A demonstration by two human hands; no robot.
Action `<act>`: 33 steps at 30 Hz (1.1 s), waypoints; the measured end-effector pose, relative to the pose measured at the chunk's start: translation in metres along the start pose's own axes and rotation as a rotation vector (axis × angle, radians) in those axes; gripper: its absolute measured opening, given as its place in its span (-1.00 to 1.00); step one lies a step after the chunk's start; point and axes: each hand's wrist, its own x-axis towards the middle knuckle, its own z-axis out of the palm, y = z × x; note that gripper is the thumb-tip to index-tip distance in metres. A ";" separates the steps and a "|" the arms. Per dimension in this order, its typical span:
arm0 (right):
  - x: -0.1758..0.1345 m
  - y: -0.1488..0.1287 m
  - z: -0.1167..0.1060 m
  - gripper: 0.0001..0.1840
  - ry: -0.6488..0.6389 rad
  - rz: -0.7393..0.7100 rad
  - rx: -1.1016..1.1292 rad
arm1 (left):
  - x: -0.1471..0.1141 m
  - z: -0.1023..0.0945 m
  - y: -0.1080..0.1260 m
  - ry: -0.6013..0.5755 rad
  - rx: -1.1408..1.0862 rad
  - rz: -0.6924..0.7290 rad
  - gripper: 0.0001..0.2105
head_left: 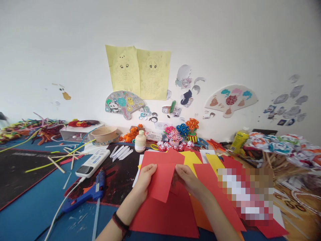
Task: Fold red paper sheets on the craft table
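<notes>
Between my two hands, a small piece of red paper (pixel 162 182) is held up above larger sheets. My left hand (pixel 147 179) pinches its left edge, thumb on top. At the upper right corner, my right hand (pixel 185 175) closes thumb and fingers on the same paper. Below lies a large red sheet (pixel 163 219), partly covered by the held piece and my forearms. More red paper (pixel 213 187) and yellow paper (pixel 192 160) spread to the right and behind.
A blue glue gun (pixel 94 192) and a white power strip (pixel 92 163) lie at left, with a cable across the blue table. Behind stand a cream bottle (pixel 140 142), folded white strips (pixel 121 153) and pipe-cleaner flowers (pixel 182 132). Scissors (pixel 298 203) rest at right.
</notes>
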 end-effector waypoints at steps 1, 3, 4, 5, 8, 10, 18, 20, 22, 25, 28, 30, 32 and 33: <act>0.000 0.001 0.000 -0.52 -0.004 0.002 -0.001 | 0.000 0.000 0.000 -0.003 -0.006 -0.008 -0.62; 0.001 0.001 0.000 -0.53 -0.017 0.007 -0.010 | -0.001 0.002 -0.001 -0.017 -0.020 -0.020 -0.63; 0.001 0.002 0.000 -0.53 -0.024 0.012 -0.015 | -0.002 0.003 0.000 -0.030 -0.028 -0.024 -0.63; 0.001 0.002 0.001 -0.54 -0.033 0.014 -0.019 | -0.002 0.004 0.000 -0.043 -0.035 -0.028 -0.63; 0.001 0.002 0.001 -0.53 -0.041 -0.005 -0.025 | -0.004 0.006 0.002 -0.061 -0.045 -0.033 -0.63; 0.001 0.001 0.000 -0.54 -0.027 -0.022 -0.030 | -0.003 0.005 0.002 -0.039 -0.031 -0.009 -0.62; 0.000 -0.004 -0.001 -0.63 0.023 -0.026 -0.005 | 0.003 -0.003 -0.001 0.009 0.059 0.105 -0.61; 0.000 -0.005 -0.001 -0.64 0.032 -0.020 -0.010 | 0.004 -0.003 -0.001 0.015 0.072 0.123 -0.60; 0.000 -0.005 -0.002 -0.64 0.049 -0.024 -0.025 | 0.004 -0.003 -0.001 0.023 0.086 0.140 -0.60; 0.000 -0.008 -0.002 -0.66 0.082 -0.027 -0.071 | 0.004 -0.004 0.000 0.043 0.106 0.151 -0.59; 0.000 -0.013 -0.003 -0.70 0.108 -0.022 -0.156 | 0.005 -0.006 0.000 0.061 0.147 0.159 -0.59; -0.001 -0.014 -0.006 -0.75 0.122 -0.007 -0.226 | 0.006 -0.008 0.000 0.069 0.172 0.165 -0.60; 0.000 -0.012 -0.010 -0.82 0.144 0.013 -0.292 | 0.008 -0.011 0.000 0.082 0.206 0.185 -0.60; 0.000 -0.010 -0.012 -0.87 0.164 0.018 -0.325 | 0.010 -0.012 0.000 0.093 0.237 0.203 -0.60</act>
